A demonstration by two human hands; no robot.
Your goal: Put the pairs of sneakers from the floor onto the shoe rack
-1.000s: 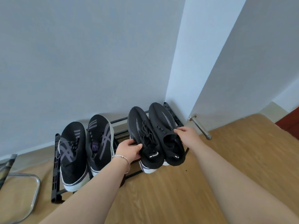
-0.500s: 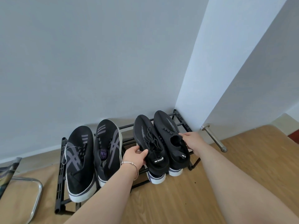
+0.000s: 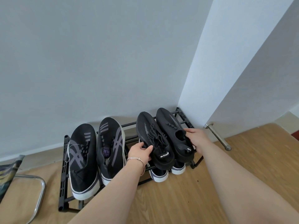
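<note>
A low black metal shoe rack (image 3: 63, 168) stands against the wall. On its top left lie two black sneakers with grey stripes and white soles (image 3: 83, 159) (image 3: 111, 147). On the top right rest two all-black knit sneakers. My left hand (image 3: 140, 151) grips the side of the left knit sneaker (image 3: 153, 138) near its heel. My right hand (image 3: 196, 137) holds the collar of the right knit sneaker (image 3: 171, 126). Below them, white-toed shoes (image 3: 159, 175) show on the lower tier, mostly hidden.
A grey wall rises behind the rack, with a white door (image 3: 242, 78) and its steel handle (image 3: 218, 136) just to the right. A chrome chair frame (image 3: 37, 191) stands at lower left on the wooden floor (image 3: 178, 199).
Both hands and the black knit pair have shifted slightly farther back on the rack's top. The view has tilted a little; the striped sneakers stay put.
</note>
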